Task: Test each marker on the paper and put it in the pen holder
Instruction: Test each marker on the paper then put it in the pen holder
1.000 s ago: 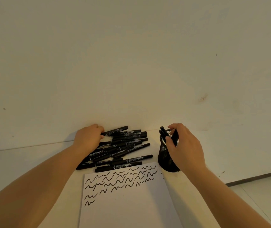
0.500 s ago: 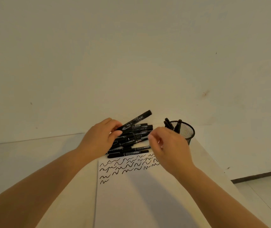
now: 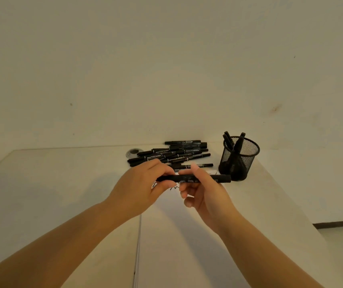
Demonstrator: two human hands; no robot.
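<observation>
A second ago my right hand was at the pen holder. Now it and my left hand both grip one marker above the paper. Next, I think, I pull its cap off.

White label print on held marker and piled markers: too blurred to read.
</observation>
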